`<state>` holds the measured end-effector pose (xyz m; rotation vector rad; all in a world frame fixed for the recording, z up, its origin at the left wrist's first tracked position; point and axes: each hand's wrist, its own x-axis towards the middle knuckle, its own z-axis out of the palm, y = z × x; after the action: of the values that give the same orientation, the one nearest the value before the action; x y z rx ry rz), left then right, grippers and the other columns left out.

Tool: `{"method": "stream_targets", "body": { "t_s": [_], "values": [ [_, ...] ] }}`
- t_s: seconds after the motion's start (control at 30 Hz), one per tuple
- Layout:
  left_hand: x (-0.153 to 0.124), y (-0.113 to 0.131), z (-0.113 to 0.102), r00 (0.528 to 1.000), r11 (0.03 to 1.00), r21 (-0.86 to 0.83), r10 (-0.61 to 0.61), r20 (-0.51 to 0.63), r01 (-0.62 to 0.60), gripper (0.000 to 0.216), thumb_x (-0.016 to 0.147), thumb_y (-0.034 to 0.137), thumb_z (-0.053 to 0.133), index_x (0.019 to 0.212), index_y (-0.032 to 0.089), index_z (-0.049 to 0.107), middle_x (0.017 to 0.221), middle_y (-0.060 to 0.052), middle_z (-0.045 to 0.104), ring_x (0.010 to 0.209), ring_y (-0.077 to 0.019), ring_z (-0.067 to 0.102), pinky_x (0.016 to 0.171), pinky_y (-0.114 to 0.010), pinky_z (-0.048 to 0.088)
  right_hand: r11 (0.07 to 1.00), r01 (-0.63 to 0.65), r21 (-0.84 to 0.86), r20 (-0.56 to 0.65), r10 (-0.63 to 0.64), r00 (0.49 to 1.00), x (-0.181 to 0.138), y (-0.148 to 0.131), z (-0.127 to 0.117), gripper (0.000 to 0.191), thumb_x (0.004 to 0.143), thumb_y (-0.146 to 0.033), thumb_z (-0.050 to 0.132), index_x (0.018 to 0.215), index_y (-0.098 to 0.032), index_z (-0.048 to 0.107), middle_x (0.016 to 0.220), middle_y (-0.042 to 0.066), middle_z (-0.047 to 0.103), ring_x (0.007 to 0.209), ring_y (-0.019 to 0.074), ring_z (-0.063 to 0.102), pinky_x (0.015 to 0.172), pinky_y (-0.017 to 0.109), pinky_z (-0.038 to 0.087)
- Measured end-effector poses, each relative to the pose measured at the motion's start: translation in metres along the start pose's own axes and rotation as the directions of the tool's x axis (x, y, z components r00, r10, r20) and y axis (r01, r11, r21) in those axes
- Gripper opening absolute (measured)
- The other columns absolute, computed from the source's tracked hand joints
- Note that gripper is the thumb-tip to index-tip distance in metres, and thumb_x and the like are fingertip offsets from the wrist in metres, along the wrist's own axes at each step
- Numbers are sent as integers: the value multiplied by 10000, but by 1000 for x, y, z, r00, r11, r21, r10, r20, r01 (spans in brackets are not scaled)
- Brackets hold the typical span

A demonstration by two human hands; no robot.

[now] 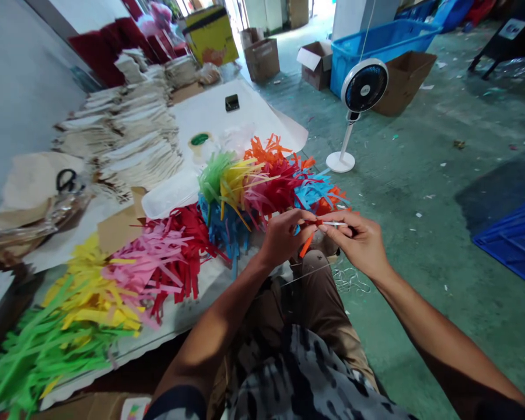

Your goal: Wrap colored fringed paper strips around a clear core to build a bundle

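Above my knees, my left hand (287,236) is closed in a pinch on an orange paper tassel (307,245), whose strips hang below the fingers. My right hand (359,238) pinches a thin white strip (335,224) that meets the orange paper between both hands. Whether the white strip is tape, string or a stick cannot be made out. Just beyond my hands lies a heap of fringed paper tassels, with red tassels (276,192), blue tassels (312,188) and light green tassels (215,177). A thin white cord (305,275) runs across my lap.
On the table's left side lie yellow (98,286), pink (151,256) and green tassels (48,350). Stacks of pale sheets (135,143), a tape roll (199,140) and a small dark box (231,102) sit farther back. A white fan (364,87) and a blue crate (514,239) stand right.
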<state>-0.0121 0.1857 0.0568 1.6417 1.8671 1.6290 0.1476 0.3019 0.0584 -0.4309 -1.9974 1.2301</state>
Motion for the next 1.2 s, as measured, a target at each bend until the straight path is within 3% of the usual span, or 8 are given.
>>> {"method": "stream_targets", "body": {
  "t_s": [0.3, 0.47, 0.6, 0.67, 0.8, 0.93, 1.07, 1.2],
  "values": [
    [2, 4, -7, 998, 993, -107, 44, -40, -48, 55, 924, 228, 726, 947, 179, 739, 1033, -77, 768, 788, -116, 663, 615, -209, 484, 977, 108, -185, 71, -96, 993, 4, 2, 0, 159, 1004, -298, 659, 1114, -235, 754, 759, -32, 669, 583, 103, 497, 645, 269, 405],
    [9, 6, -18, 991, 990, -136, 47, 129, -29, 126, 874, 238, 797, 871, 170, 691, 1058, -69, 658, 804, -105, 611, 585, -179, 462, 953, 184, -239, 122, -158, 980, 5, 2, 5, 206, 993, -240, 571, 1141, -217, 713, 827, -6, 692, 594, 121, 517, 633, 277, 405],
    [19, 3, -36, 993, 955, -288, -45, 112, 76, 203, 843, 308, 860, 857, 175, 706, 1071, -53, 591, 790, -91, 593, 577, -171, 484, 974, 65, -216, 150, -32, 988, 10, 8, 11, 385, 938, -196, 537, 1294, -226, 680, 664, -50, 571, 559, 147, 493, 612, 276, 393],
    [23, 0, -44, 991, 902, -410, -110, 75, 131, 254, 795, 340, 907, 864, 182, 720, 1043, -36, 569, 708, -67, 567, 526, -166, 471, 950, 18, -312, 210, 50, 976, 13, 14, 14, 450, 911, -174, 516, 1327, -229, 680, 703, -32, 634, 596, 162, 544, 641, 280, 405],
    [26, 3, -51, 975, 778, -593, -215, 60, 208, 335, 735, 385, 952, 860, 198, 702, 961, -8, 591, 585, -42, 517, 443, -162, 434, 859, 25, -511, 297, 150, 943, 20, 23, 21, 347, 888, -168, 515, 1146, -199, 745, 927, 63, 773, 763, 208, 650, 695, 297, 391],
    [27, 18, -63, 955, 699, -693, -293, -53, 176, 352, 746, 405, 945, 866, 213, 676, 1011, -7, 650, 584, -35, 504, 457, -158, 429, 827, 26, -562, 308, 180, 934, 23, 24, 27, 226, 864, -153, 527, 927, -186, 741, 887, 103, 770, 784, 229, 649, 668, 309, 341],
    [24, 39, -98, 933, 768, -634, -287, -218, 89, 315, 786, 418, 914, 925, 240, 694, 976, 6, 681, 510, -17, 410, 404, -163, 347, 823, 10, -569, 309, 202, 929, 23, 19, 23, 230, 869, -185, 552, 994, -196, 745, 859, 66, 766, 732, 203, 633, 644, 298, 335],
    [9, 63, -127, 934, 920, -328, -293, -204, 217, 221, 834, 322, 863, 953, 242, 695, 748, 30, 619, 482, -47, 421, 373, -181, 295, 825, 15, -565, 312, 198, 929, 20, 5, 2, 281, 902, -265, 580, 1149, -206, 700, 830, 31, 743, 676, 192, 611, 626, 295, 344]
  ]
}}
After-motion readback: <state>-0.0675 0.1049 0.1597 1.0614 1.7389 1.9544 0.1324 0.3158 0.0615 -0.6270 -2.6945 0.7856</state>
